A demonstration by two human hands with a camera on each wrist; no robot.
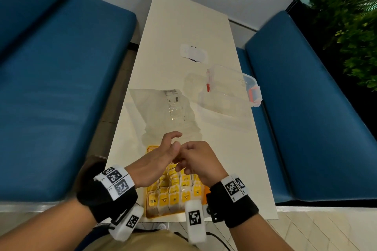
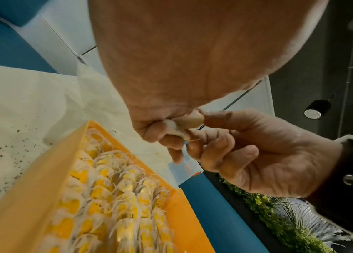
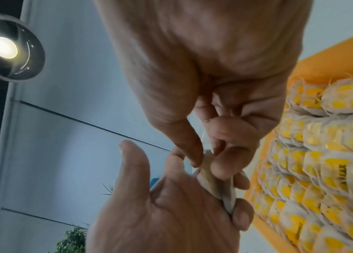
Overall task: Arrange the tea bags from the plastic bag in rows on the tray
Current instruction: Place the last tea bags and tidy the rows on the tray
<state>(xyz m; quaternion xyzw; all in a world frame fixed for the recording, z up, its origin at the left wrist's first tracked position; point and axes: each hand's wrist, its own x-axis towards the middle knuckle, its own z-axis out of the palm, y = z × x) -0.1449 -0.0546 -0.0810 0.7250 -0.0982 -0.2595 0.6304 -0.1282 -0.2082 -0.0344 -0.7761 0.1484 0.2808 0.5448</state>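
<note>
Centrally, above the near end of the white table (image 1: 183,32), the two hands are seen meeting over the orange tray (image 1: 206,190). From the left: a blue bench (image 1: 61,87) runs along the table's left side. The left hand (image 1: 157,159) is held over the tray's far end, thumb raised and apart, the lower fingers (image 3: 241,217) curled onto one end of a single tea bag (image 3: 216,184). The same tea bag is pinched at its other end between the thumb and forefinger of the right hand (image 1: 201,161); in the left wrist view the bag (image 2: 176,127) is seen as a white crumpled piece between both sets of fingertips, held clear above the tray (image 2: 41,179). Below the hands, the tray is filled with rows of tea bags (image 1: 175,193) bearing yellow tags, lying overlapped. Beyond the hands, the clear plastic bag (image 1: 163,108) lies crumpled and flat on the table, touching the tray's far edge. Dark specks are noted on the table (image 2: 2,137) beside the tray. Further right, a clear lidded container (image 1: 228,96) with orange clasps stands near the table's right edge; a small white object (image 1: 193,54) lies beyond it. A second blue bench (image 1: 306,108) and green foliage (image 1: 357,26) are recorded at far right.
</note>
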